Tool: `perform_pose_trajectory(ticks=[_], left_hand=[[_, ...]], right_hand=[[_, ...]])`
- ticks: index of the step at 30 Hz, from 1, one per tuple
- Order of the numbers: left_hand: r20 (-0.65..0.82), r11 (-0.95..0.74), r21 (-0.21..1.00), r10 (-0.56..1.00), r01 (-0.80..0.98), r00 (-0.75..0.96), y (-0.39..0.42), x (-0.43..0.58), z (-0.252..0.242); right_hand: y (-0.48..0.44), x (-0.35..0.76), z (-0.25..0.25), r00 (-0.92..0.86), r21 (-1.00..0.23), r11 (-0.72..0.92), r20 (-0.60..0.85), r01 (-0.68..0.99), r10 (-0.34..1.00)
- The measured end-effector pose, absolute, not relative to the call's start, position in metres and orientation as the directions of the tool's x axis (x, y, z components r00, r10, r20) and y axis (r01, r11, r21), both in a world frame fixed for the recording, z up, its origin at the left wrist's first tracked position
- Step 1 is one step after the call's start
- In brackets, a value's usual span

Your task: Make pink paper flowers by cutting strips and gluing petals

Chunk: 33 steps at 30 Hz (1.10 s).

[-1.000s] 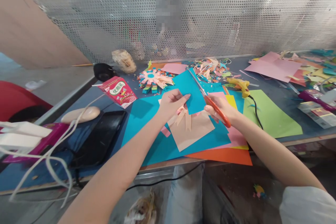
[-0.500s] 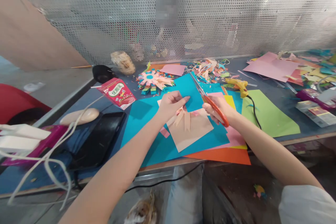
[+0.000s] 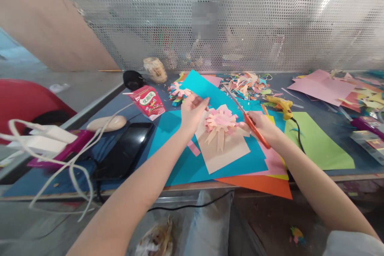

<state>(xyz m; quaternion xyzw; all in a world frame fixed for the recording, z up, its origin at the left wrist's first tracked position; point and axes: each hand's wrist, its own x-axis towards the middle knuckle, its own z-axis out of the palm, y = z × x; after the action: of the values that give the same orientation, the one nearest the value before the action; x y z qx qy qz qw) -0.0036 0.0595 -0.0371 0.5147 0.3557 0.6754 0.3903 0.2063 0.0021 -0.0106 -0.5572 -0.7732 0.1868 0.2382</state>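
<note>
My left hand (image 3: 193, 113) pinches the left side of a blue sheet of paper (image 3: 207, 90), raised off the stack. In my right hand (image 3: 259, 125) is a pair of scissors with orange handles (image 3: 257, 131), the blades pointing up and away beside the blue sheet's right part. Whether the blades touch the paper I cannot tell. Below and between my hands lies a pink and peach paper flower (image 3: 222, 120) with ribbon-like tails. It rests on a peach square of paper (image 3: 229, 158), over a larger blue sheet (image 3: 180, 168).
A yellow glue gun (image 3: 280, 105) lies right, by green paper (image 3: 321, 140). Behind are paper scraps (image 3: 246, 84) and another paper flower (image 3: 179, 92), partly covered. To the left are a pink drink carton (image 3: 149, 102), a black phone (image 3: 129, 148) and white cables (image 3: 72, 164).
My left hand has raised the blue sheet and tilted it leftward, so it now partly covers the rear flower. The pink flower below has come into sight. The view has shifted slightly.
</note>
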Motion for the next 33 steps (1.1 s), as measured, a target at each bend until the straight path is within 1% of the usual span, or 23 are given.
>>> perform_pose_trajectory(ticks=[3,9,12,16,18,23,29,33], left_hand=[[0.418,-0.450,0.879,0.886,-0.156,-0.200,0.060,-0.004,-0.034],[0.398,-0.452,0.865,0.883,-0.219,-0.251,0.057,-0.005,-0.030],[0.399,-0.471,0.845,0.870,-0.253,-0.289,0.059,-0.006,-0.030],[0.364,-0.465,0.832,0.870,-0.303,-0.333,0.062,-0.007,-0.031],[0.360,-0.457,0.830,0.877,-0.319,-0.318,0.061,-0.006,-0.030],[0.362,-0.414,0.834,0.910,-0.364,-0.203,0.054,-0.001,-0.025],[0.377,-0.409,0.855,0.913,-0.319,-0.159,0.053,0.000,-0.030],[0.378,-0.405,0.843,0.914,-0.353,-0.146,0.054,0.000,-0.030]], right_hand=[[0.002,0.206,-0.011,-0.267,-0.493,0.298,0.134,0.817,0.954],[0.000,0.206,-0.010,-0.265,-0.486,0.266,0.074,0.832,0.962],[0.000,0.206,-0.009,-0.274,-0.465,0.272,0.066,0.842,0.960],[0.000,0.207,-0.009,-0.263,-0.436,0.261,0.057,0.861,0.963],[0.001,0.206,-0.009,-0.266,-0.428,0.257,0.041,0.866,0.963],[0.000,0.205,-0.008,-0.276,-0.430,0.254,0.012,0.866,0.961],[-0.002,0.203,-0.006,-0.283,-0.464,0.249,-0.005,0.850,0.959],[-0.002,0.203,-0.005,-0.291,-0.468,0.251,-0.015,0.847,0.957]])
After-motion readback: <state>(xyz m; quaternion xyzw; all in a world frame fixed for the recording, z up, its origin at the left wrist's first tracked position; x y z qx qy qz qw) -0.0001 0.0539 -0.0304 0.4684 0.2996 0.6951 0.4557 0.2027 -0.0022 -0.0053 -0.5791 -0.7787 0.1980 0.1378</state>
